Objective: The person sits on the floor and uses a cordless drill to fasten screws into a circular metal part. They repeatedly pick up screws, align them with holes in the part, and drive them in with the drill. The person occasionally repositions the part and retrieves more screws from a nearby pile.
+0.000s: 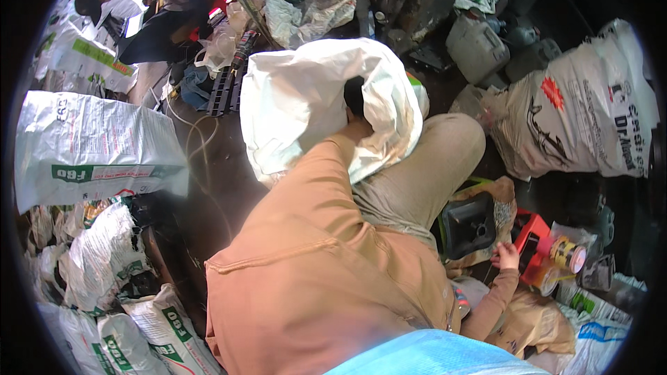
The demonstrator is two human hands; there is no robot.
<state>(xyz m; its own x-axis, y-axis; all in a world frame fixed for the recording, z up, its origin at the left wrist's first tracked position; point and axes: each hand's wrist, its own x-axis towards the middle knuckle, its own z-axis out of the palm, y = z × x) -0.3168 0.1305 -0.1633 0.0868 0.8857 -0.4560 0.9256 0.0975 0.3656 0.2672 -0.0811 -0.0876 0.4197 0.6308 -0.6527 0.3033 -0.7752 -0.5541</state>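
A white woven sack point(285, 90) stands with its mouth wide in front of me. My left arm reaches into it, and only part of my left hand point(356, 127) shows before a fold hides the fingers. Something dark, too shaded to name, lies inside beside that hand. Low on the right, my right hand point(508, 257) has its fingers curled at the edge of a red plastic piece point(531, 232). A round container point(567, 255) with a yellow label lies against that red piece. Left of it sits a black plastic container point(470, 224).
Printed white sacks point(101, 146) are piled along the left. A bulky filled sack point(577, 107) and a grey jerrycan point(476, 48) stand on the right. Far left, another person point(163, 0) bends over. A pale hose point(201, 140) curls across the dark floor.
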